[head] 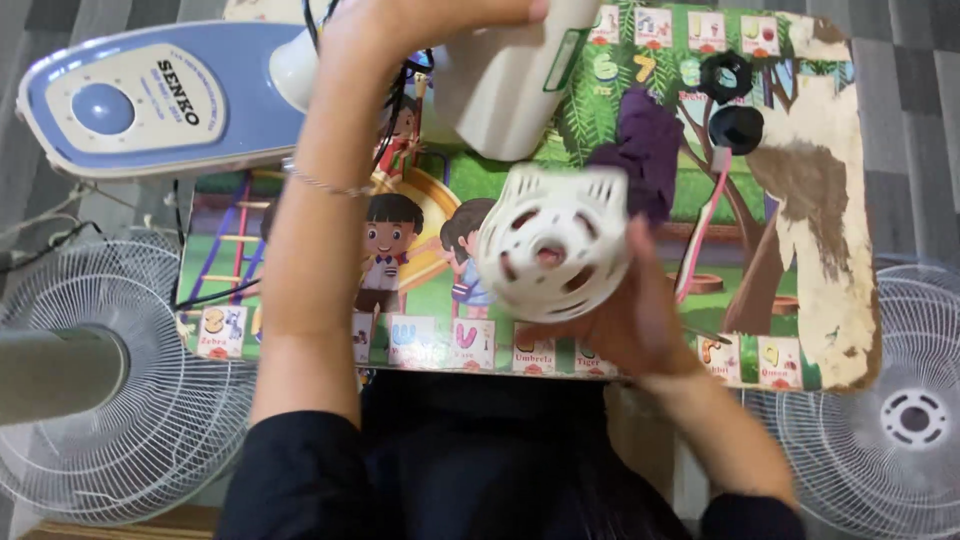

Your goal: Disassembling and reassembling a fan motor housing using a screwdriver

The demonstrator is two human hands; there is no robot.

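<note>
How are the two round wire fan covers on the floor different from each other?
The left grille has a grey pole lying over it; the right grille has none. The right grille shows a round hub with holes; the left grille's centre is hidden. Both are white wire and lie flat.

There is a single view, from a camera worn on the person's head, facing almost straight down and close to the work. It looks onto a small desk (pixel 830 300) with a colourful, worn cartoon picture top, which fills the middle of the frame; its near edge runs across just above the person's dark-clothed lap at the bottom. Both forearms rise from the bottom edge, so near that they hide much of the desk. The grey floor shows along the left, right and top margins, with a white wire fan guard (pixel 150 440) off the desk's near left corner and another (pixel 890 430) off its near right corner.
</note>
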